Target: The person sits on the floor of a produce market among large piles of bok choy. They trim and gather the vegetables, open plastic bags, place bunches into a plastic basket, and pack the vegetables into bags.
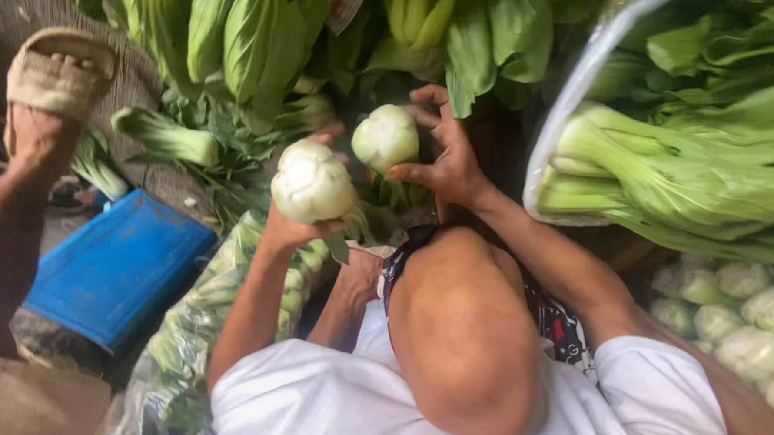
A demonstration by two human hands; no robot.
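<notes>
Bok choy [312, 184], hands [441, 159], leafy greens [249, 41] behind

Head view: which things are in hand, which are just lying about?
In hand:
- left hand holds a pale bok choy base
- right hand holds a second bok choy

Lying about:
- blue board
- bagged bok choy
- leafy greens pile
- another person's sandalled foot
- trimmed heads

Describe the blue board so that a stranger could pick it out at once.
Start at the person's left hand, which holds a pale bok choy. Look lower left past the clear bag of greens to the blue board lying flat. It is the only blue, hard-edged rectangle among leafy greens.
</notes>
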